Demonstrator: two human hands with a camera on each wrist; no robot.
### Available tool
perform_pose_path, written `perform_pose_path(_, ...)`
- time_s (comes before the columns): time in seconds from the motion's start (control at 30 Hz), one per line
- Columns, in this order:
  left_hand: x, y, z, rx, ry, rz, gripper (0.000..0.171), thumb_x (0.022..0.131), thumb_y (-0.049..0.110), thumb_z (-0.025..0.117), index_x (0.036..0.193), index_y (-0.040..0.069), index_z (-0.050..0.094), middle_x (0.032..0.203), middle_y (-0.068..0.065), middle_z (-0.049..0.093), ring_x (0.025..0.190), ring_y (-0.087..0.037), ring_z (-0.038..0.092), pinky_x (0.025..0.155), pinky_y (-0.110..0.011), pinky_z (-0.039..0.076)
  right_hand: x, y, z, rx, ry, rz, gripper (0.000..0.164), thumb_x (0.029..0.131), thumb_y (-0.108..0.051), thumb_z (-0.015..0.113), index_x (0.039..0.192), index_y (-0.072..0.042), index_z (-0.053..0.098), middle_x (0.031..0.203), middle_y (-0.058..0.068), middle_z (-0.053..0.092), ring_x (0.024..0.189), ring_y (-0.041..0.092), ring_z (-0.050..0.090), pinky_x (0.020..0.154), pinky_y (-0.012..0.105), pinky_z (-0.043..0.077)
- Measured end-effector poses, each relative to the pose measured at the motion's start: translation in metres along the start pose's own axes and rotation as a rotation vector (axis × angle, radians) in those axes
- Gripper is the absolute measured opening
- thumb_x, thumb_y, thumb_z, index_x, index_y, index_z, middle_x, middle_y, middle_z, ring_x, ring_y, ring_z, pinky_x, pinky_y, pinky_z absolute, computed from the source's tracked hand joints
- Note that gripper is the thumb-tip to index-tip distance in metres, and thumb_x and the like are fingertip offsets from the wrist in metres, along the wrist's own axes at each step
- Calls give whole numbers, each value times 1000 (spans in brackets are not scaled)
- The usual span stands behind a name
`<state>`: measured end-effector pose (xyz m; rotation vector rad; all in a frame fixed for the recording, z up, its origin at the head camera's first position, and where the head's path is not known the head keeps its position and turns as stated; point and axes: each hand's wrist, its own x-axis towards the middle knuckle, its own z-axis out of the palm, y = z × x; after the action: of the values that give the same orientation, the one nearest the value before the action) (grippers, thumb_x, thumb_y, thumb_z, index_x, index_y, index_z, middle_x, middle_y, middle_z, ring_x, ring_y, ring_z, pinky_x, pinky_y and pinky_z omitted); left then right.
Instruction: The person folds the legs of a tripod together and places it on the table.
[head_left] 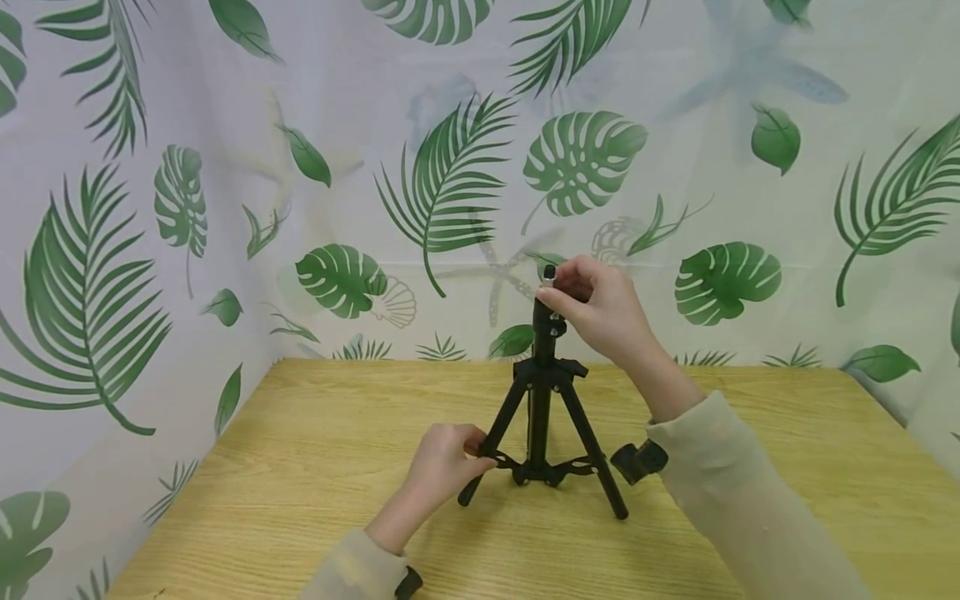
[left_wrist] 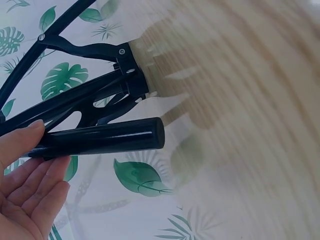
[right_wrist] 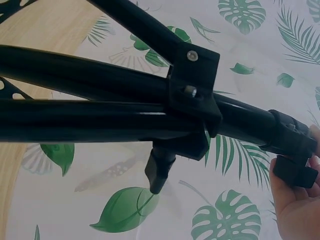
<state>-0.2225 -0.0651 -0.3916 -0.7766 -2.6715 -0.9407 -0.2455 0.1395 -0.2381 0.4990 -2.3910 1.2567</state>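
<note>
A black tripod stands upright near the middle of the table, its legs partly spread and joined by braces low down. My left hand pinches the left leg near its brace. In the left wrist view the thumb lies along one side of that leg and the fingers on the other. Up at the top, my right hand grips the column just below the black-tipped stud. The right wrist view shows the leg collar, a knob under it, and a clamp lever by my fingers.
The wood-grain table ends at a leaf-printed curtain that hangs behind it and along the left side. Each sleeve carries a black wrist mount, such as the one beside the right leg.
</note>
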Motion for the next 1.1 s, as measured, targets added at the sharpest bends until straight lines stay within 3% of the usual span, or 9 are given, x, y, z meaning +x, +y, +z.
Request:
perform_pose_path(0.37,5,2,4,-52,16,-19,16,71,13,74,83,4,67,74,-4,65,67,-11,60,58,-21,47,0,1,0,1,12,-6,19,84,-15,62,92,1,56,84,11,60,74,19,56,64,31,45)
perform_pose_path(0.73,10,3,9,-81,71,13,16,71,12,74,82,2,67,75,-5,65,68,-13,60,57,-19,46,-1,1,1,7,12,-7,20,84,-16,62,94,1,56,86,11,60,75,20,57,65,32,45)
perform_pose_path(1.1,18,11,13,-73,64,-7,15,72,15,73,81,4,67,74,-3,65,67,-12,59,57,-19,45,-1,2,0,2,-1,23,24,85,-20,61,97,0,55,90,11,60,79,20,56,68,33,45)
